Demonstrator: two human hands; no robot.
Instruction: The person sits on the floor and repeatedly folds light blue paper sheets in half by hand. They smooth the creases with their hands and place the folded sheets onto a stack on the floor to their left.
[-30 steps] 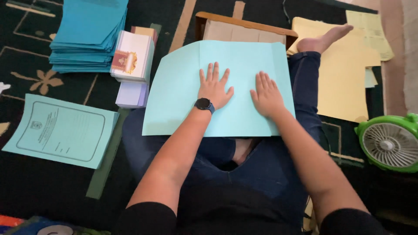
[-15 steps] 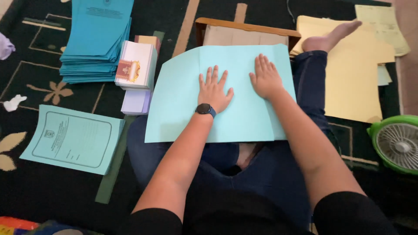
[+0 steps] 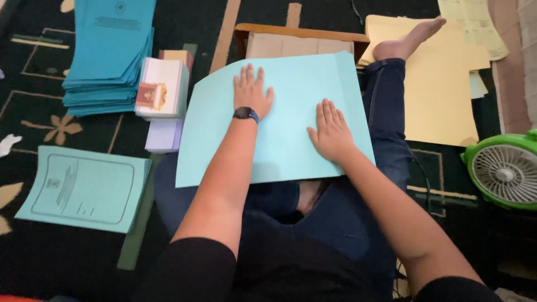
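Both hands have slid apart on the light blue folded sheet (image 3: 279, 120) across the lap, left hand (image 3: 253, 92) higher, right hand (image 3: 330, 131) lower, fingers spread flat, gripping nothing, pressing the fold

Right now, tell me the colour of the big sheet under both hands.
Light turquoise sheet, plain and unprinted, seen in the head view.

Dark patterned carpet (image 3: 33, 117), low wooden frame (image 3: 296, 32), green fan (image 3: 503, 170) at right.
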